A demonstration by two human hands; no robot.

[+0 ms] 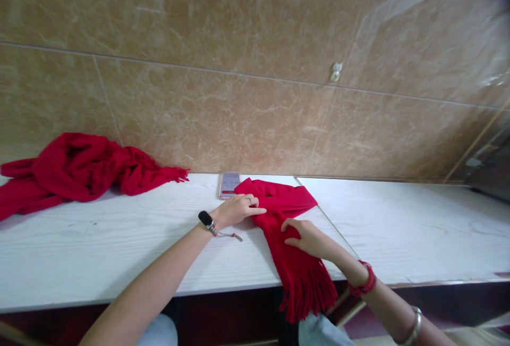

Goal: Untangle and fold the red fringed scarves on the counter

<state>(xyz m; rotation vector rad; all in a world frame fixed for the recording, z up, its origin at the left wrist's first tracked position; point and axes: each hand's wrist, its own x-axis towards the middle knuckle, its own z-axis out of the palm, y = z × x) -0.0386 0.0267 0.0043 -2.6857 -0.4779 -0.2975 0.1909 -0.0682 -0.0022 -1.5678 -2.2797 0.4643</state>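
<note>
A red fringed scarf (pixel 285 250) lies on the white tabletop, its far part folded across and its fringe hanging over the front edge. My left hand (pixel 235 210), wearing a ring, rests at the scarf's left side near the fold, thumb stretched out over the cloth. On the wrist are a black smart band and a corded bracelet. Over the middle of the scarf is my right hand (pixel 308 238), thumb and index finger apart; its other fingers are partly hidden. A red band and a silver bangle circle that arm.
A second red scarf (pixel 79 168) lies heaped on the left against the wall. Just behind my left hand is a phone (pixel 228 185) with a lit screen. Brown marble tiles (pixel 223 112) rise behind the table (pixel 119 250). A dark object (pixel 492 168) stands far right.
</note>
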